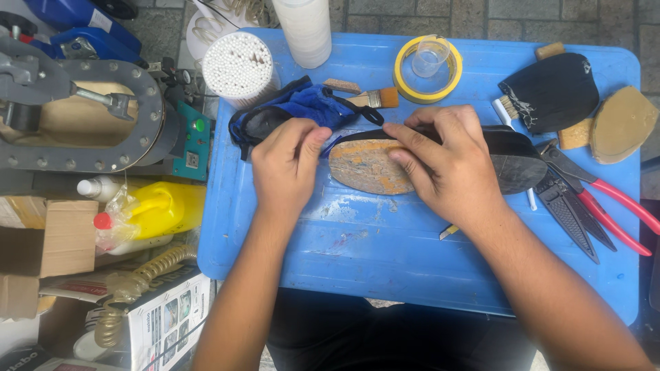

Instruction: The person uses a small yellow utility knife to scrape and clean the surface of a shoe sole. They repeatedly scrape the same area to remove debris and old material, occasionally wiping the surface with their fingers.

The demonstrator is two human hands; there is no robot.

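Right now both hands meet over a shoe (426, 161) lying sole-up near the middle of the frame, on a blue surface (385, 254). The shoe's front sole is worn and tan with orange streaks, while its heel end, toward the right, is black. The left hand (285, 168) sits at the toe end, its fingers (309, 141) bent and pinching the edge of the sole there. The right hand (447, 165) lies across the middle of the shoe, its fingers (412, 144) spread and pressing down along the upper rim of the sole, so it grips the shoe from above.

Just behind the left hand, a crumpled blue cloth (302, 103) touches the shoe's toe. A small paintbrush (375, 98) lies beside the cloth, and a ring of yellow tape (405, 79) with a clear cup (431, 56) inside it sits in the upper middle. Further left, a round bundle of white sticks (239, 65) stands at the corner of the surface.

At the right of the frame, red-handled pliers (598, 199) and black shears (567, 213) lie next to the heel. Above them rest a black sole piece (557, 89) and a tan sole piece (622, 124). Off the surface at the left, a yellow bottle (161, 209) leans near a grey metal machine (75, 110).
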